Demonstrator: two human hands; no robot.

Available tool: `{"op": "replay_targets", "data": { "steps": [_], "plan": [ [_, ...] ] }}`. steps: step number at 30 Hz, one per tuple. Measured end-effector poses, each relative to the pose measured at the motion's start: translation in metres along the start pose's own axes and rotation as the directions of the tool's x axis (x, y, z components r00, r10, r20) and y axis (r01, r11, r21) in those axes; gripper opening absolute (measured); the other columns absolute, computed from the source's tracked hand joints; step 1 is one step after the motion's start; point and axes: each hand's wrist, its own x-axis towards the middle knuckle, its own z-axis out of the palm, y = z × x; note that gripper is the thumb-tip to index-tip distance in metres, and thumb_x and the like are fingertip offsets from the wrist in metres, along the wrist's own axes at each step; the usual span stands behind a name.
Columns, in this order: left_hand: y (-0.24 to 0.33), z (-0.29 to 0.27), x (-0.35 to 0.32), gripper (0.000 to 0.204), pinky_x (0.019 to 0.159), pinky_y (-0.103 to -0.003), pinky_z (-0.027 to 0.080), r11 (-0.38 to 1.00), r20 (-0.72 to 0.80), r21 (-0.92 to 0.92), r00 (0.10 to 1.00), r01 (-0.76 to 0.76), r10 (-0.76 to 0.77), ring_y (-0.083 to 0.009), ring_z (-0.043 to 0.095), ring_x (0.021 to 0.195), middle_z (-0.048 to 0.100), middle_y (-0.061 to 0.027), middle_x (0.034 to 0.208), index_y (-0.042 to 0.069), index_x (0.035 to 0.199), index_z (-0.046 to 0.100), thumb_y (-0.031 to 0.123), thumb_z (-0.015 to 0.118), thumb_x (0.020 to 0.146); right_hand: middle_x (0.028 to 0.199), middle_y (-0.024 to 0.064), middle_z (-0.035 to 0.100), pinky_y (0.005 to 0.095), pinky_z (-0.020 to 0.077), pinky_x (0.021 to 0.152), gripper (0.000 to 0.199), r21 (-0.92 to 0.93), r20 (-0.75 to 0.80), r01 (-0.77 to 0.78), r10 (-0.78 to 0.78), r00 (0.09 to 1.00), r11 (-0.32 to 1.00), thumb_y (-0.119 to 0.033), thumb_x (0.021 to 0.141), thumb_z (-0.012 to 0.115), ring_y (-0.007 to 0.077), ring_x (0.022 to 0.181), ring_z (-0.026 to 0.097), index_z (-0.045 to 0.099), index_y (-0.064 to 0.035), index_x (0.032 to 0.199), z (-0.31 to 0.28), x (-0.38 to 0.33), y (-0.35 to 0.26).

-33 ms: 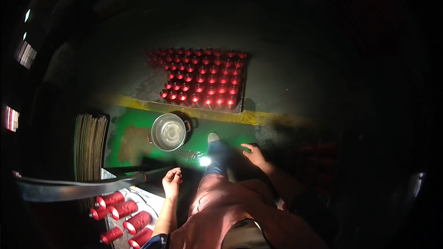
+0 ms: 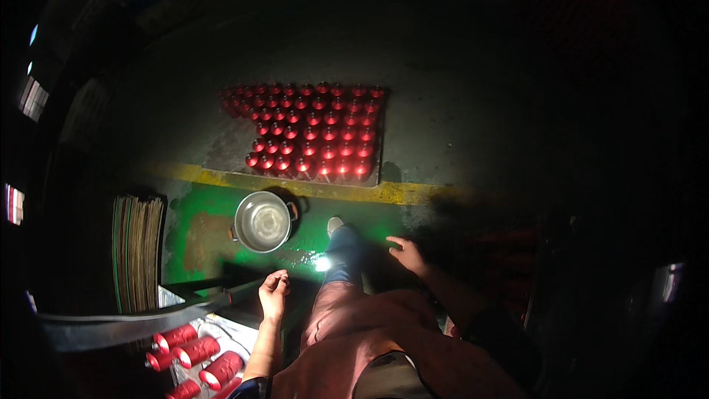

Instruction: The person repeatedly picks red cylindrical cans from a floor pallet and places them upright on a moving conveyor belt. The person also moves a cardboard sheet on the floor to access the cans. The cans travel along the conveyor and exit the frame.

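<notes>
No readable lettering

No words or numbers can be read. Any print on the lying red cylinders (image 2: 220,371) at lower left, on the upright red cylinders (image 2: 329,134) set in rows, or on the stacked sheets (image 2: 138,255) at left is too small, dim or blurred to make out. The two-handled metal pot (image 2: 243,217) shows no legible mark. The one sign-like marking is a plain yellow stripe (image 2: 402,193) across the floor.

A reddish apron (image 2: 354,325) covers blue trousers (image 2: 342,255), with dark sleeves (image 2: 252,386) and 1 pale shoe (image 2: 334,224).
</notes>
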Motion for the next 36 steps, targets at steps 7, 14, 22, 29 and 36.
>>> {"op": "replay_targets", "data": {
  "steps": [7, 14, 22, 29, 36],
  "plan": [
    [0.003, 0.071, 0.269, 0.043, 0.064, -0.027, 0.046, 0.92, 0.288, 0.367, 0.957, -0.133, 0.024, -0.0097, 0.052, 0.067, 0.061, -0.0019, 0.082, 0.01, 0.123, 0.067, 0.01, 0.075, 0.081, 0.112, 0.0194, 0.066, 0.0417, 0.0492, 0.095, 0.039, -0.472, -0.081, 0.009, -0.054, 0.995, 0.882, -0.013, 0.085, 0.066, 0.0346, 0.108, 0.062, 0.065, -0.0063, 0.124, -0.039, 0.078, 0.039],
    [-0.028, 0.129, 0.443, 0.063, 0.098, -0.04, 0.047, 0.562, 0.576, 0.589, 0.79, -0.58, 0.211, -0.0321, 0.058, 0.109, 0.047, -0.0189, 0.145, 0.019, 0.136, 0.059, 0.022, 0.078, 0.076, 0.133, 0.0182, 0.053, 0.0469, 0.0418, 0.104, 0.055, -0.41, -0.022, 0.025, -0.038, 0.999, 0.912, -0.021, 0.082, 0.07, 0.0388, 0.123, 0.049, 0.056, -0.0114, 0.135, 0.029, 0.255, 0.04],
    [-0.158, 0.234, 0.553, 0.051, 0.118, -0.046, 0.026, 0.67, 0.453, 0.462, 0.804, -0.581, 0.386, -0.0342, 0.032, 0.144, 0.032, -0.0195, 0.157, 0.007, 0.127, 0.065, 0.013, 0.069, 0.077, 0.157, 0.0262, 0.019, 0.0554, 0.0335, 0.11, 0.073, -0.619, 0.028, 0.083, -0.084, 0.996, 0.781, -0.019, 0.075, 0.076, 0.0532, 0.136, 0.028, 0.05, -0.028, 0.142, 0.122, 0.436, 0.197],
    [-0.193, 0.269, 0.571, 0.046, 0.113, -0.049, 0.033, 0.613, 0.324, 0.667, 0.906, -0.423, 0.272, -0.0448, 0.028, 0.14, 0.019, -0.0194, 0.16, 0.03, 0.119, 0.07, 0.012, 0.073, 0.077, 0.157, 0.0295, 0.01, 0.0557, 0.0277, 0.114, 0.072, -0.448, -0.092, -0.029, -0.014, 0.996, 0.894, -0.013, 0.078, 0.076, 0.0535, 0.139, 0.022, 0.051, -0.032, 0.142, 0.144, 0.466, 0.219],
    [-0.196, 0.272, 0.576, 0.038, 0.109, -0.046, 0.036, 0.658, 0.28, 0.619, 0.903, -0.429, 0.325, -0.0404, 0.037, 0.134, 0.026, -0.0173, 0.157, 0.026, 0.11, 0.076, 0.016, 0.081, 0.073, 0.154, 0.0239, 0.021, 0.0459, 0.0305, 0.113, 0.051, -0.358, -0.209, -0.036, -0.042, 0.977, 0.933, -0.015, 0.078, 0.078, 0.0432, 0.139, 0.031, 0.067, -0.0239, 0.127, 0.156, 0.477, 0.22]
  ]
}}
